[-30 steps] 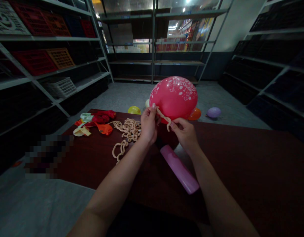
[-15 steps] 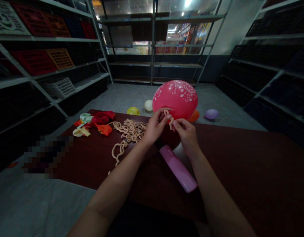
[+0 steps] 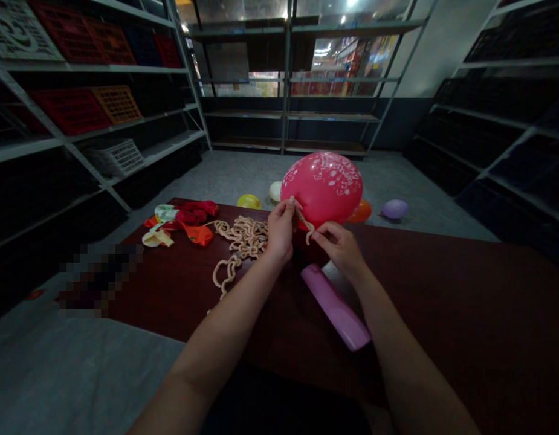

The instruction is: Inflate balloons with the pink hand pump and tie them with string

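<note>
A large pink-red balloon (image 3: pixel 324 184) with white printing rests in front of my hands, inflated. Between the two hands stretches a short beige cord (image 3: pixel 306 223) beside the balloon's near side. My left hand (image 3: pixel 283 226) pinches its upper end between thumb and fingertips. Lower down, my right hand (image 3: pixel 336 240) closes thumb and forefinger on the other end. Whether the cord is tied to the balloon's neck I cannot tell. Below my hands a pink cylinder (image 3: pixel 336 308) lies slanted on the dark red table (image 3: pixel 424 326).
Left of my hands lies a heap of beige cord (image 3: pixel 247 234), with deflated balloons (image 3: pixel 184 222) beyond it. Yellow (image 3: pixel 249 201), white (image 3: pixel 275 191), orange (image 3: pixel 361 211) and purple (image 3: pixel 394 209) balloons show past the table's far edge. Shelving with crates (image 3: pixel 118 104) stands left.
My left hand has turned more upright, and the cord is drawn out straighter between my hands. Before, it was looped at the left fingers. The view has shifted slightly.
</note>
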Demonstrator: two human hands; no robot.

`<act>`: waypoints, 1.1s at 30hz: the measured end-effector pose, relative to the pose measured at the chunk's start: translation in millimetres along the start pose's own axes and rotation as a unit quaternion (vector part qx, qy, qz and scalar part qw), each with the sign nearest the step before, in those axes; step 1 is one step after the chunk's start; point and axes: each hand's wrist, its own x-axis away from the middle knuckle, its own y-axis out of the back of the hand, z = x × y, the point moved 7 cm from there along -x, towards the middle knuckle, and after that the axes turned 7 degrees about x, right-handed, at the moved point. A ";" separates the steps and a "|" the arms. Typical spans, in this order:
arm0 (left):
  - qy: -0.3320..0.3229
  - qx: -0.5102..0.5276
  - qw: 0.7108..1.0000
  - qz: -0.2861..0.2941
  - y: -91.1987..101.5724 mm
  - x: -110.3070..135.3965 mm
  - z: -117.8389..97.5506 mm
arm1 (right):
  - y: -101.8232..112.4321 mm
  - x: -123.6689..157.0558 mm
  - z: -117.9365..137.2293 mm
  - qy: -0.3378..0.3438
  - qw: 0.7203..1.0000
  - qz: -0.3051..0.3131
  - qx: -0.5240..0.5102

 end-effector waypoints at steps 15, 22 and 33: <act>-0.052 0.005 0.998 0.036 -5.1 -1.4 -9.9 | -1.6 -0.5 -7.4 -0.018 1.000 0.019 0.007; -0.257 -0.221 0.924 0.175 -33.5 22.0 -40.0 | -11.0 -1.2 -28.6 -0.075 0.990 0.063 -0.098; -0.326 -0.385 0.830 0.237 -85.2 -76.3 -36.3 | -22.0 14.7 -29.0 -0.081 0.973 0.214 0.034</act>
